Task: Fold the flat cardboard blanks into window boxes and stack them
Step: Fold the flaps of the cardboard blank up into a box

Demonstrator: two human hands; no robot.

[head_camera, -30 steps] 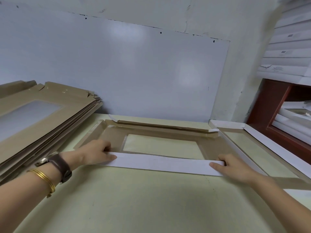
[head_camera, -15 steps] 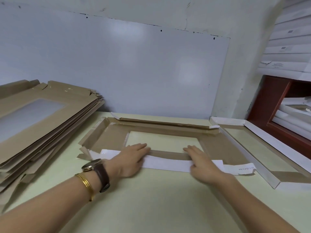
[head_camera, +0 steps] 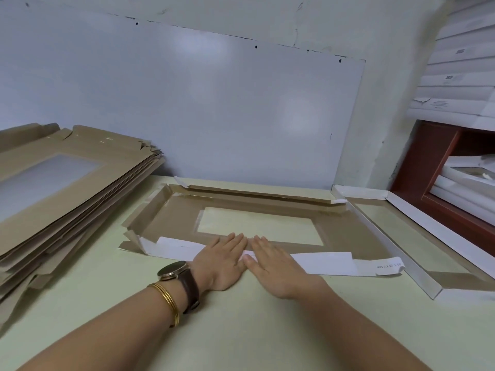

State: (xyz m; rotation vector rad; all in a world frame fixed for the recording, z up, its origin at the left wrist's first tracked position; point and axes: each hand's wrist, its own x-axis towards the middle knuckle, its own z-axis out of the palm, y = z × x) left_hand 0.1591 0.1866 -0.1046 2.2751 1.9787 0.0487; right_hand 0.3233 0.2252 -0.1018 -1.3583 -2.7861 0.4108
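L hand (head_camera: 224,259) flat, fingers straight, palm down | R hand (head_camera: 277,266) same, touching L | both forearms extended

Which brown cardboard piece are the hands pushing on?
The single brown window blank lying mid-table: the left hand and right hand press its white front flap. The stack of flat blanks and folded white-walled box lie untouched.

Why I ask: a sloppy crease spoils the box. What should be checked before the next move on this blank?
1. Flat press by left hand and right hand on the near white flap: ok.
2. Flap down along its length: not ok, left corner tab stands up.
3. Flatness of far flap: cannot tell.
4. Clear view through window: ok.
5. Gap between stack of blanks and working blank: ok.
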